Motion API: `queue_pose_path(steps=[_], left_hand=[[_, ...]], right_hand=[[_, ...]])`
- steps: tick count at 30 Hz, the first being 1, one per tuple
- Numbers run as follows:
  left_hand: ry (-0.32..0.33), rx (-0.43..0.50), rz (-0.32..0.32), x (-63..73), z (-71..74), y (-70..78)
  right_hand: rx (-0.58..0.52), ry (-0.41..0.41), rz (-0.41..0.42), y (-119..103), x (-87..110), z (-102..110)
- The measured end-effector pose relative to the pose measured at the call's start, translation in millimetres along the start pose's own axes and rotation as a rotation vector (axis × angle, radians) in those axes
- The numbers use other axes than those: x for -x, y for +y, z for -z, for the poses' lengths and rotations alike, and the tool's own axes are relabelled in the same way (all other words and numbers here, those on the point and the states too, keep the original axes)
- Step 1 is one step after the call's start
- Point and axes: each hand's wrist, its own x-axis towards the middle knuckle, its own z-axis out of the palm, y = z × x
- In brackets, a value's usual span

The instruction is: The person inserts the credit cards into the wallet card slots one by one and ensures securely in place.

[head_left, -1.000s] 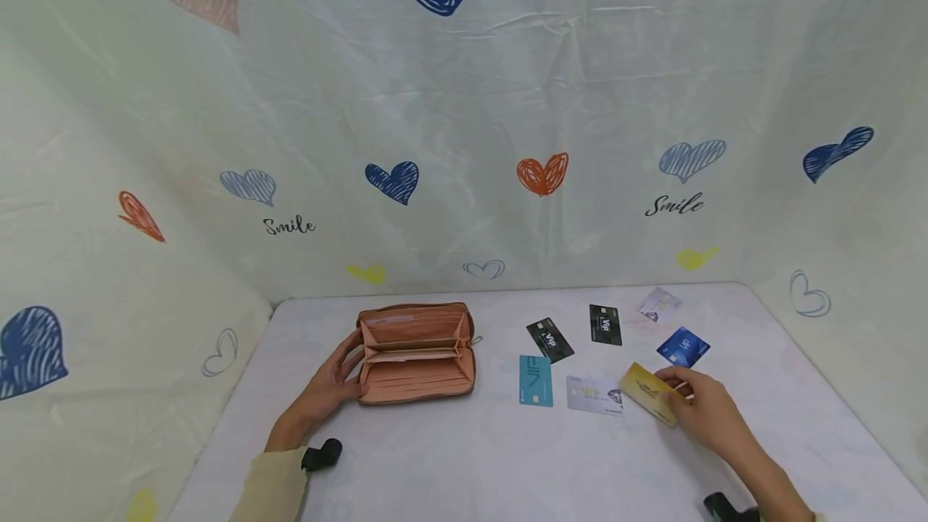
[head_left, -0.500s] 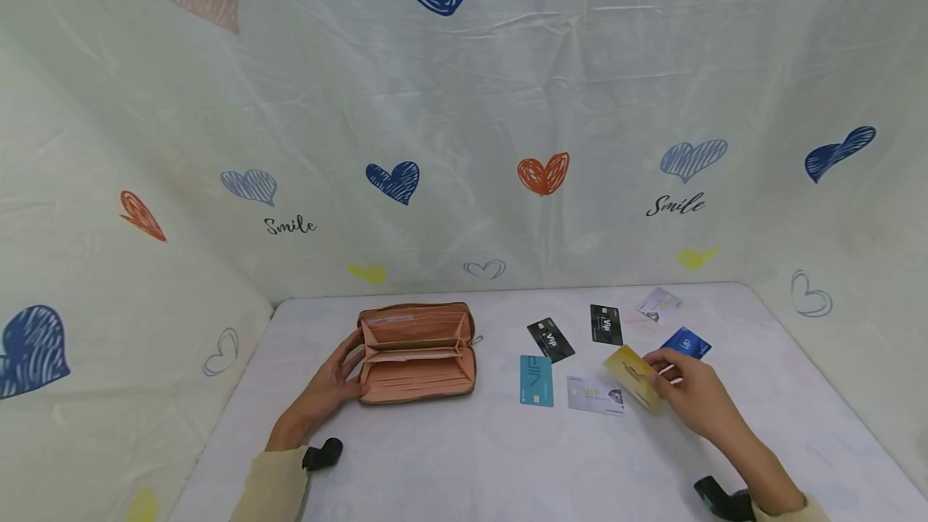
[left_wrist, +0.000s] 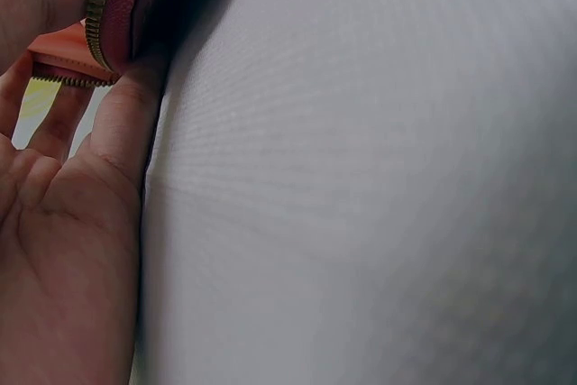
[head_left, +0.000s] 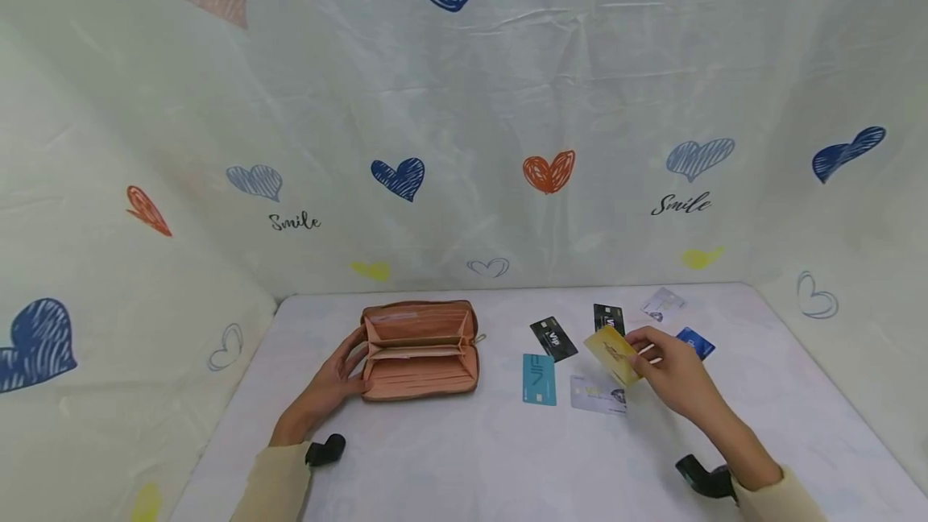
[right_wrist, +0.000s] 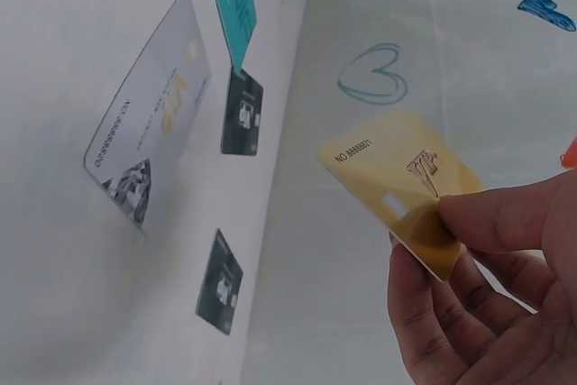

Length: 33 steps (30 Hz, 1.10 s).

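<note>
- At the left of the white table (head_left: 449,457), an open salmon-coloured wallet (head_left: 424,378) shows its inner pockets; what lies deep in them is hard to make out.
- The left hand (head_left: 329,385) grips the wallet's left edge, thumb at the near corner, the other fingers slightly spread farther back. The left wrist view cuts off part of these fingers.
- To the right, the right hand (head_left: 674,371) pinches a gold card (head_left: 611,354) between thumb and curled fingers, above the table. The thumb covers part of its printing.
- Behind the gold card, a far black card (head_left: 607,316) is partly hidden. The other black card (head_left: 554,338) lies nearer the wallet, fully in view.
- A teal card (head_left: 539,379) and a silver card (head_left: 598,398) lie on the near side; the silver one's lettering is faint from above.
- Farther right, the right hand hides part of a blue card (head_left: 699,343); a pale card (head_left: 663,304) behind it is too small to read.
- Both sleeves run out of the head view at the bottom.
</note>
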Motion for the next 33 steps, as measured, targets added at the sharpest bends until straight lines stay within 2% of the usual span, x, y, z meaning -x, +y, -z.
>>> queue_pose_path(steps=[13,20,33], left_hand=[[-0.007,0.016,-0.002,0.0,-0.1,-0.5],[0.003,-0.008,0.011,-0.4,-0.2,1.2],[0.008,-0.014,0.007,-0.2,-0.3,1.8]], right_hand=[[-0.017,0.04,0.094,-25.2,-19.5,-10.6],[-0.083,0.018,0.097,-38.2,-31.4,-16.6],[-0.141,0.034,0.164,-60.9,-54.5,-34.3]])
